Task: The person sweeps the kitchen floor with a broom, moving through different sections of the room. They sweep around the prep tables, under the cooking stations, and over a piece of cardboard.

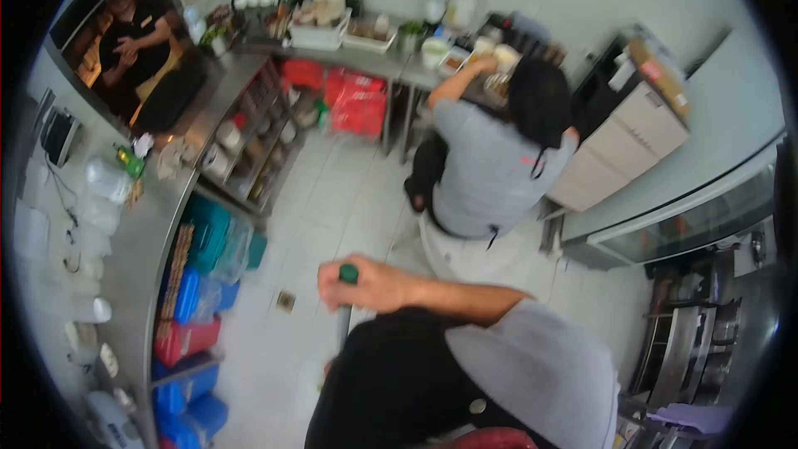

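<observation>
My right hand is closed around the top of a long-handled tool, a grey pole with a green end cap. The pole slants down towards the floor. Its lower end is hidden behind my black apron, so the kind of tool does not show. At the apron's left edge there is a small skin-coloured patch, possibly part of my left hand. The fingers there cannot be made out.
A co-worker in a grey shirt sits ahead at a counter with food containers. A steel counter runs along the left, over blue bins. White floor tiles lie between. Another person stands beyond the hatch. A glass-fronted fridge is right.
</observation>
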Tool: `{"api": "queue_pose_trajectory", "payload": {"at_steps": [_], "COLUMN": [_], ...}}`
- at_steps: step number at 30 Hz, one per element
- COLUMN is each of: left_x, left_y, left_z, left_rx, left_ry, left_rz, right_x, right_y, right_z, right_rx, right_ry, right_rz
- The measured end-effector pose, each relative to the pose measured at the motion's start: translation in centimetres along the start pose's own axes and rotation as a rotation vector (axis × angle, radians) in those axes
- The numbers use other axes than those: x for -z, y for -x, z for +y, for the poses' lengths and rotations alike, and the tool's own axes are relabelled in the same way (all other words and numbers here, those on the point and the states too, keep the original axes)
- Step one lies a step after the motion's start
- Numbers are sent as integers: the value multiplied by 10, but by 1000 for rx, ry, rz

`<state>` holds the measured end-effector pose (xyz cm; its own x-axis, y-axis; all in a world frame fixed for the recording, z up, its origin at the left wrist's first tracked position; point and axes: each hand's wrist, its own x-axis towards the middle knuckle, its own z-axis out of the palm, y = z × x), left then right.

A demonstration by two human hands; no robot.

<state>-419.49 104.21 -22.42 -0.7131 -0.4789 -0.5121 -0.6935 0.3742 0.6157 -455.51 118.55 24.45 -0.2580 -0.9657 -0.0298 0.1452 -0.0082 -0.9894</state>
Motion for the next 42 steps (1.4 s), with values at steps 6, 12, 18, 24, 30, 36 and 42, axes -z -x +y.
{"api": "queue_pose_trajectory", "payload": {"at_steps": [6,12,18,24,30,36,42], "left_x": [72,117,145,241,268,229,203], "left_y": [-42,-140,-253,-333,-421,-620,-684], "left_z": [6,18,-16,220,366,419,323], "left_rx": [76,34,-319,-717,-845,-678,-628], "left_ry": [-63,-74,-294,-227,-120,103,12], "left_rz": [37,-17,-43,-271,-284,-31,136], "right_x": [56,76,116,147,144,167,184], "right_y": [-55,-105,-157,-189,-220,-342,-416], "right_z": [2,11,-3,-50,-144,-62,37], "right_rx": [-102,91,-140,355,476,412,266], "right_ry": [-135,-145,-299,-91,295,570,517], "right_rz": [-37,20,212,589,423,539,602]}}
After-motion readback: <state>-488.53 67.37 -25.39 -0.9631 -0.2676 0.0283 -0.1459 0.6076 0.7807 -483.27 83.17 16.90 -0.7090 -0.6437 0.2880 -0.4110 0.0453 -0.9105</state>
